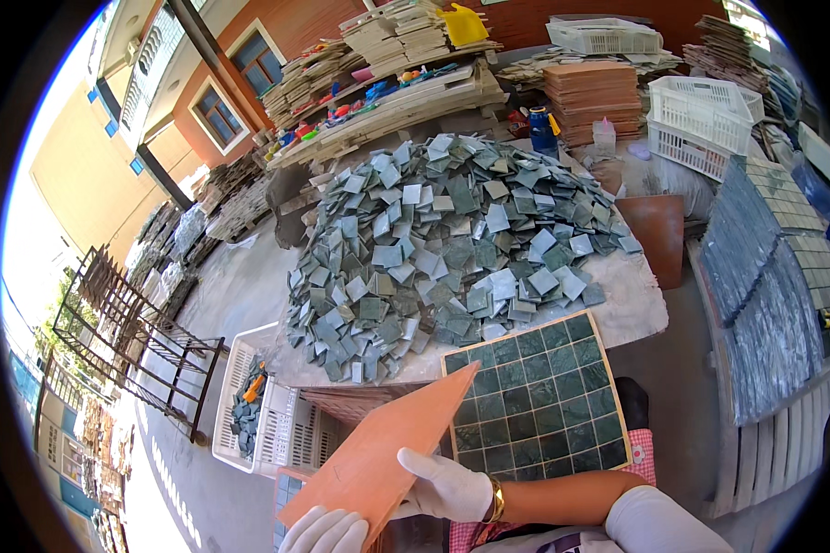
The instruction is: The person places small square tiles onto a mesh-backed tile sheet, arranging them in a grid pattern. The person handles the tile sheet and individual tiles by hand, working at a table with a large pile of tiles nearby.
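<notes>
Pale, dusty worktable (641,300) fills the middle, its bare corner showing at 3 o'clock. On it, from the centre up to 12, a broad loose heap of square grey-green stone tiles (452,230).

At 4:30, a pale-edged rectangular panel of dark green square tiles (537,396), laid in a close grid. At 7:30, a white slotted plastic crate (290,429) with tile pieces inside.

At 6:30, a thin terracotta-coloured rectangular board (373,447), held tilted, its far corner overlapping the panel's near-left side in view; whether they touch, I can't tell. Judged by its thinness and flat line: stiff, fairly light, awkward more than heavy, apt to swing if held at one end. Smooth-looking face could slide under dusty gloves; corners likely the weak spots. Best hold: opposite edges, palms wide apart.

Right hand, white-gloved (447,488), at 6: closed on the board's right edge, thumb on the upper face. Left hand, white-gloved (326,532), at 6:30: fingers together, bent over the lower end; thumb hidden.
</notes>
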Demonstrator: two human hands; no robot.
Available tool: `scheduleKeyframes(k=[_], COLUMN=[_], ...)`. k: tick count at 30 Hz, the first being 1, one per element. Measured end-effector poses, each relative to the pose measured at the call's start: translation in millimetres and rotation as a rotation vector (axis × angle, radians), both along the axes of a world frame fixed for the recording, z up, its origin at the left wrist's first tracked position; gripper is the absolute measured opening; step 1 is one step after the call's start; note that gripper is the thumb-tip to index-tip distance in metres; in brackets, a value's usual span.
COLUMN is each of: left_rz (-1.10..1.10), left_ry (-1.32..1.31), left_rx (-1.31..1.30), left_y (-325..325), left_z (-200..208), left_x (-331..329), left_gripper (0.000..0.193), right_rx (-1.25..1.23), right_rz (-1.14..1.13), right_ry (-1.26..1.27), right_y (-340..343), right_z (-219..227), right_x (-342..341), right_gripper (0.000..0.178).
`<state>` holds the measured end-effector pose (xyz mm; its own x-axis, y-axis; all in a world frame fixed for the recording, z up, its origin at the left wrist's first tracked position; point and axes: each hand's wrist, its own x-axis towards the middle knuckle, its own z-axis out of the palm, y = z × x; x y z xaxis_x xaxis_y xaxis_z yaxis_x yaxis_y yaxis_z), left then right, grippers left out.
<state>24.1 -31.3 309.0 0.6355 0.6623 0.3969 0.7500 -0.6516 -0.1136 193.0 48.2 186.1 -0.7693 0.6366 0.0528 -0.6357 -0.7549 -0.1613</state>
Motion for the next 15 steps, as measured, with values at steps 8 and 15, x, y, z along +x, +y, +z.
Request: scheduleKeyframes(k=[8, 15], left_rz=[-0.015, 0.498], left_ry=[-0.043, -1.202], left_rx=[-0.277, -1.390], left_y=[22.0, 59.9], left_z=[-45.4, -191.0], left_x=[29.0, -21.5], left_gripper=[0.057, 0.046], right_rx=[0.068, 0.227], right_rz=[-0.020, -0.363], right_ry=[-0.253, -0.554], right_y=[-9.9, -47.2], right_z=[-94.5, -91.6], right_x=[132.3, 230.4], right_gripper=[0.053, 0.055])
